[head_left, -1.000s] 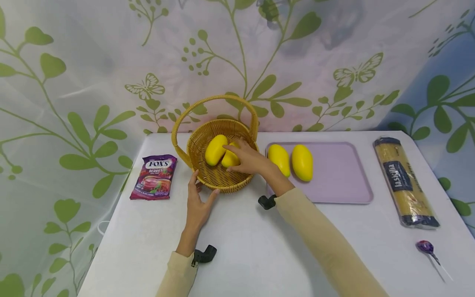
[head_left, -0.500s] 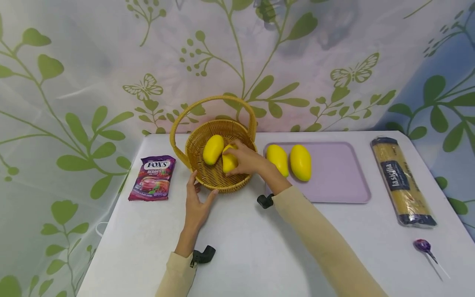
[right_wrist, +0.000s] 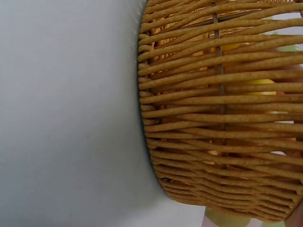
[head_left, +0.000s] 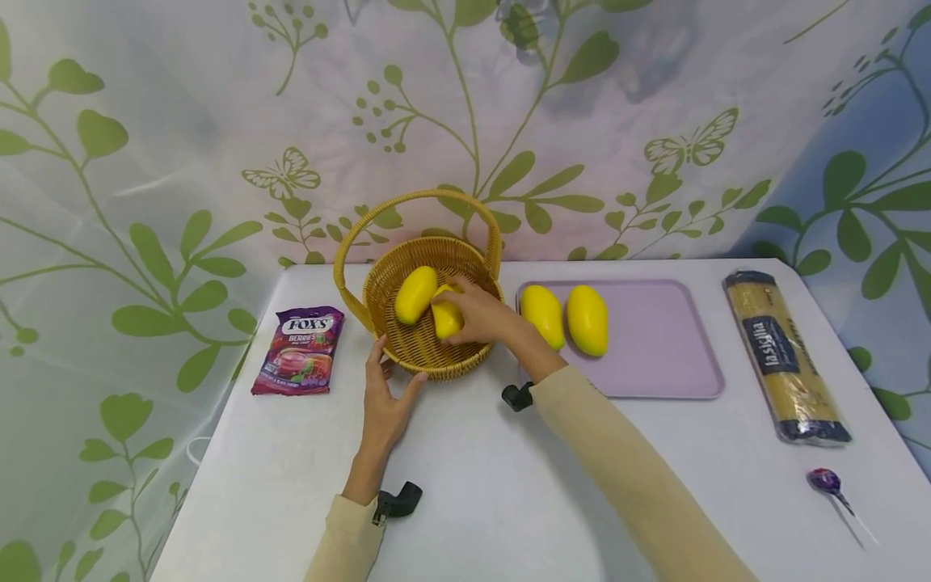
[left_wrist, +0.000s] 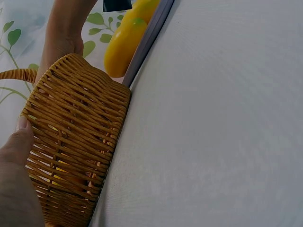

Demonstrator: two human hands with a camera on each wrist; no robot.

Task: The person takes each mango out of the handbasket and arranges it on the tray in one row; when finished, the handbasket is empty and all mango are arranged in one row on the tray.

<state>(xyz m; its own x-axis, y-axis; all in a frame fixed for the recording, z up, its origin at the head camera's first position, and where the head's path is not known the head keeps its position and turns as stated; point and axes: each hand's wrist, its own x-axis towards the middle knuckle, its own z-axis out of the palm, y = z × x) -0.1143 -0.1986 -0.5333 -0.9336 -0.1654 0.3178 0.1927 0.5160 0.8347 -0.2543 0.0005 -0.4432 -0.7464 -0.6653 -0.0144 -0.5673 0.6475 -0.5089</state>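
Observation:
A round wicker basket (head_left: 407, 356) with a tall handle stands at the table's back, two yellow mangoes inside. In the head view, my right hand (head_left: 476, 314) reaches over the rim and grips the right-hand mango (head_left: 447, 317), thumb and fingers around it. The other mango (head_left: 416, 296) lies just left of it in the basket. My left hand (head_left: 387, 411) rests against the basket's front left, index finger and thumb extended and spread; the left wrist view has the thumb (left_wrist: 20, 139) at the rim. Wicker hides most of my right hand in the right wrist view.
A lilac tray (head_left: 662, 339) right of the basket bears two more mangoes (head_left: 587, 320) at its left end. A purple Fox's candy bag (head_left: 300, 352) lies left of the basket. A spaghetti pack (head_left: 785, 356) and a lollipop (head_left: 825, 482) lie at the right.
My right hand's fingers have come in around the right-hand mango, and the other mango has tilted slightly. My left hand stays at the basket.

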